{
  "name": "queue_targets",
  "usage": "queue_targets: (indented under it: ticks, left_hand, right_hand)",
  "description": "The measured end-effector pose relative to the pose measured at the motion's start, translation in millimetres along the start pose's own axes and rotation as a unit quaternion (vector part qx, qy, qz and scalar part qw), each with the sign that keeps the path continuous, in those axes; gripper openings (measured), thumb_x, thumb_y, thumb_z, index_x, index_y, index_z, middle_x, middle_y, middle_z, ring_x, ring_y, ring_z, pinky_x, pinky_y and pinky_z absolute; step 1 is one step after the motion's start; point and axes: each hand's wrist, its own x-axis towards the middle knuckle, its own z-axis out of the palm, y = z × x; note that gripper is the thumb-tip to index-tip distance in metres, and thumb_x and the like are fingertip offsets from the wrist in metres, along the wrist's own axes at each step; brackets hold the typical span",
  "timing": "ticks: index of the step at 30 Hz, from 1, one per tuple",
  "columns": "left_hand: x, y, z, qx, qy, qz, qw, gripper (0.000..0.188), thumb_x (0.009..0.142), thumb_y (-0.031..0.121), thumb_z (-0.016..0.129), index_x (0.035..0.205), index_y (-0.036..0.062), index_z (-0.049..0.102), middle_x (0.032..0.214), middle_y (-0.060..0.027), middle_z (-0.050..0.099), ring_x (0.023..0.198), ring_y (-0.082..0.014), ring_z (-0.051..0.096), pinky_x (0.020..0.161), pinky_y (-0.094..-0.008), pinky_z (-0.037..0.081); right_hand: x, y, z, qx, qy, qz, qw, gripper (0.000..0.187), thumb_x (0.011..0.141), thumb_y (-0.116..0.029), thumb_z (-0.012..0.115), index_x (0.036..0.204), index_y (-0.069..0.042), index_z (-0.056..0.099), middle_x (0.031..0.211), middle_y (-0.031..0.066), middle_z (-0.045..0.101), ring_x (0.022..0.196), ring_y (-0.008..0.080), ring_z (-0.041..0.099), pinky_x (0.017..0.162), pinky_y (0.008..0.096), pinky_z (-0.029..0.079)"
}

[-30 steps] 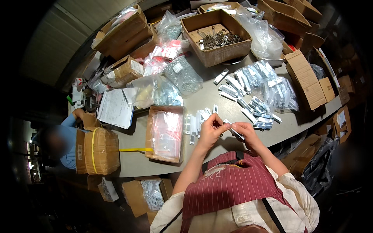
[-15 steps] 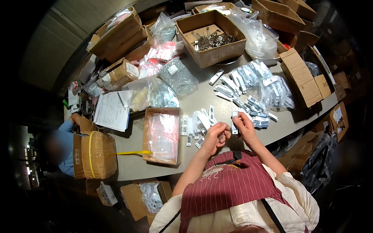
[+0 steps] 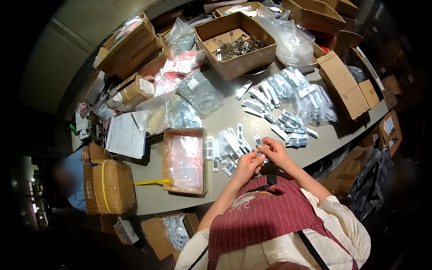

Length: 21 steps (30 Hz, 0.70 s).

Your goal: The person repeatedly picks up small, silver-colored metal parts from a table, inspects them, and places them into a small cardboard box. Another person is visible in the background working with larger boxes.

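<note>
My right hand [image 3: 276, 154] pinches a narrow silver-white metal piece [image 3: 258, 140] with a dark slot, held tilted above the table. Close against its lower end is my left hand [image 3: 248, 168], fingers closed; whatever sits between those fingertips is too small to make out. Just beyond my left hand lies a loose group of similar slotted pieces [image 3: 232, 143], some overlapping. Farther right, another heap of such pieces [image 3: 291, 120] spreads over the table, beside several in clear plastic bags [image 3: 317, 102].
An open carton [image 3: 205, 173] of clear plastic bags stands left of the loose pieces. Behind are a box of small metal parts [image 3: 245, 69], a bag of small hardware [image 3: 200, 92] and papers [image 3: 123, 132]. A strapped carton [image 3: 119, 186] sits at left, near another person in blue [image 3: 74, 175].
My right hand has brought the slotted metal piece left and toward me, and the two hands now meet at it. The whole view has shifted slightly.
</note>
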Motion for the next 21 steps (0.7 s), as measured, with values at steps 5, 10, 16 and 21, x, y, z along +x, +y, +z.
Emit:
queue_targets:
  ticks: [5,10,16,21]
  left_hand:
    - [-7.6,30.3,5.4,-0.049,0.027,-0.088,0.995,0.031,0.1,0.026,0.058,0.079,0.0021,0.062,0.06,0.002,0.053,0.049,-0.0037,0.043,0.046,-0.021,0.032]
    - [-8.2,43.6,5.0,-0.075,0.003,-0.138,0.988,0.023,0.097,0.017,0.053,0.079,0.0052,0.06,0.065,0.004,0.048,0.056,-0.0052,0.041,0.048,-0.0226,0.03]
    - [0.0,1.1,-8.1,-0.11,0.064,-0.091,0.988,0.03,0.101,0.026,0.045,0.082,0.007,0.057,0.065,0.0035,0.048,0.054,-0.0054,0.042,0.047,-0.0225,0.031]
    - [4.9,-3.7,-8.7,-0.114,0.094,-0.068,0.987,0.046,0.104,0.043,0.043,0.083,0.0059,0.059,0.061,0.0013,0.054,0.051,-0.0041,0.041,0.047,-0.0204,0.031]
  right_hand:
    - [-3.3,-45.7,1.9,-0.156,0.014,-0.013,0.988,0.032,0.091,-0.032,0.066,0.095,0.0,0.061,0.057,0.0064,0.056,0.052,0.0095,0.053,0.049,0.0287,0.041]
    - [0.3,-15.5,-2.7,-0.027,-0.01,-0.004,1.0,0.032,0.094,-0.032,0.062,0.099,-0.001,0.063,0.063,0.0073,0.059,0.057,0.0095,0.054,0.053,0.027,0.042]
    - [-4.8,-39.7,-3.5,-0.134,-0.019,-0.017,0.991,0.036,0.098,-0.034,0.055,0.114,-0.003,0.064,0.073,0.0098,0.062,0.067,0.0117,0.057,0.061,0.0289,0.045]
    - [-4.7,-27.0,0.1,-0.15,-0.039,-0.087,0.984,0.038,0.102,-0.035,0.048,0.115,-0.003,0.064,0.08,0.0107,0.064,0.071,0.0147,0.057,0.066,0.0315,0.047]
